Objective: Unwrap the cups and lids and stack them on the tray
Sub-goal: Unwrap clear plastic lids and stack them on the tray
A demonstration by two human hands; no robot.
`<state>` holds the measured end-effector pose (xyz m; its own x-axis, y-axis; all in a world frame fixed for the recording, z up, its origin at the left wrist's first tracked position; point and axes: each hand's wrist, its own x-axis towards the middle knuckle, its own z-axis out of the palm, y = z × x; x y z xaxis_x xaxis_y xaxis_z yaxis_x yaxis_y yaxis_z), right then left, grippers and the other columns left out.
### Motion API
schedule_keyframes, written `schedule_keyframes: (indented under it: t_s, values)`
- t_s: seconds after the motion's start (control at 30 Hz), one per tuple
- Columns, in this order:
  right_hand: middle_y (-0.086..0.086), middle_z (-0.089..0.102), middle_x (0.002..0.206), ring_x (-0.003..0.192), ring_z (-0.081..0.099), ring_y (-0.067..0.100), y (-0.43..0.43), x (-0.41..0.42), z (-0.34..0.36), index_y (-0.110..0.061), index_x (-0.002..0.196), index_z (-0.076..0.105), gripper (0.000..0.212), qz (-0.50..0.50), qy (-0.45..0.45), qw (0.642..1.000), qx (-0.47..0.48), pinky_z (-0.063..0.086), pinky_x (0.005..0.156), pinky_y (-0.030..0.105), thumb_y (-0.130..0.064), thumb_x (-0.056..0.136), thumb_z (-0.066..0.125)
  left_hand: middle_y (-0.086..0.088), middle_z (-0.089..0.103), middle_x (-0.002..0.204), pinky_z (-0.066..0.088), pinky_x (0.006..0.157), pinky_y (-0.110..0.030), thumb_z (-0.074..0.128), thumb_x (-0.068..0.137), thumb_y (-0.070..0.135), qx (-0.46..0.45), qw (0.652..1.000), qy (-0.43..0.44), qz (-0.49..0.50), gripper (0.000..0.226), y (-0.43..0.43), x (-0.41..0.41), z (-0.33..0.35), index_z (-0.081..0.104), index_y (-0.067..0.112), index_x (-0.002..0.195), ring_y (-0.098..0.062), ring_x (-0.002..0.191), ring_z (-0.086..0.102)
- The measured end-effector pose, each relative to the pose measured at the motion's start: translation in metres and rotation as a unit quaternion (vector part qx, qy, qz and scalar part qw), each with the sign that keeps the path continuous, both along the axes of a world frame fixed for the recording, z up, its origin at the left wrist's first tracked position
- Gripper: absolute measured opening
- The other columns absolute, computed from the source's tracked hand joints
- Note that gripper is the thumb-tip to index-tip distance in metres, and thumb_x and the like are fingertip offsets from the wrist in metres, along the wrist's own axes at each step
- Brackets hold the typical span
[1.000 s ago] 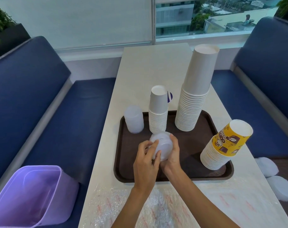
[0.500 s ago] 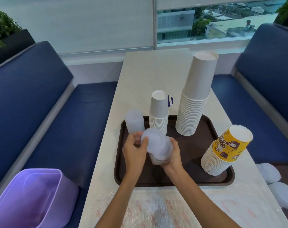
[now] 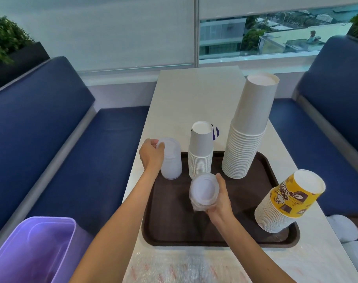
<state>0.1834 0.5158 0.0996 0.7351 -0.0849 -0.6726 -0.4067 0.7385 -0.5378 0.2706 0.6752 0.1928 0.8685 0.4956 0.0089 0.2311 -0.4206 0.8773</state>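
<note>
Left hand (image 3: pixel 151 155) gripping top of lid stack (image 3: pixel 171 162) at far-left corner of tray (image 3: pixel 170 227), right hand (image 3: pixel 221 203) gripping wrapped lids (image 3: pixel 203 192) above open tray middle

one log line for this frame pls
left hand: grips top of lid stack at tray far-left corner | right hand: holds wrapped lids over tray
</note>
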Motion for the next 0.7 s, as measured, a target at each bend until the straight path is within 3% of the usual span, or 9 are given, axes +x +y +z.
schedule_keyframes:
  t_s: [0.13,0.3,0.43,0.53,0.7]
  values:
    - [0.011,0.064,0.122,0.111,0.061,0.033,-0.002,0.004,0.004,-0.022,0.124,0.060,0.092,-0.005,0.007,1.000,0.004,0.048,0.096,0.051,-0.062,0.044,0.082,-0.014,0.053,0.119,0.040,0.076,-0.027,0.056,0.093,0.015,0.066,0.997,0.025,-0.011,0.025,-0.001,0.005,-0.015,0.059,0.003,0.115,-0.023,0.094,0.055]
    - [0.012,0.062,0.124,0.112,0.060,0.032,-0.010,0.004,0.000,-0.018,0.124,0.060,0.054,-0.018,-0.002,1.000,0.006,0.049,0.096,0.050,-0.047,0.079,0.068,-0.016,0.048,0.125,0.040,0.081,-0.028,0.050,0.098,0.019,0.118,0.992,0.022,-0.042,0.029,0.001,0.006,-0.024,0.056,0.003,0.122,-0.029,0.109,0.054]
    - [0.012,0.061,0.124,0.112,0.059,0.031,-0.014,0.003,0.005,-0.016,0.125,0.059,0.051,-0.015,0.003,1.000,0.006,0.050,0.093,0.047,-0.045,0.084,0.064,-0.012,0.042,0.137,0.039,0.097,-0.033,0.050,0.097,0.035,0.138,0.986,-0.022,-0.096,0.044,-0.002,-0.001,-0.025,0.049,0.010,0.133,-0.027,0.126,0.041]
    - [0.011,0.061,0.123,0.111,0.059,0.030,-0.013,0.003,0.005,-0.016,0.126,0.058,0.049,-0.016,0.004,1.000,0.008,0.049,0.096,0.046,-0.043,0.085,0.063,-0.006,0.033,0.146,0.036,0.103,-0.038,0.061,0.086,0.049,0.169,0.974,0.003,-0.152,0.067,-0.005,-0.005,-0.027,0.039,0.017,0.141,-0.025,0.133,0.032]
    - [0.010,0.062,0.123,0.110,0.060,0.030,-0.010,0.003,0.003,-0.018,0.128,0.057,0.055,-0.004,0.001,1.000,0.000,0.047,0.099,0.049,-0.048,0.082,0.064,-0.008,0.030,0.149,0.034,0.106,-0.038,0.069,0.080,0.049,0.161,0.968,0.045,-0.185,0.082,-0.004,-0.001,-0.032,0.031,0.018,0.146,-0.027,0.134,0.034]
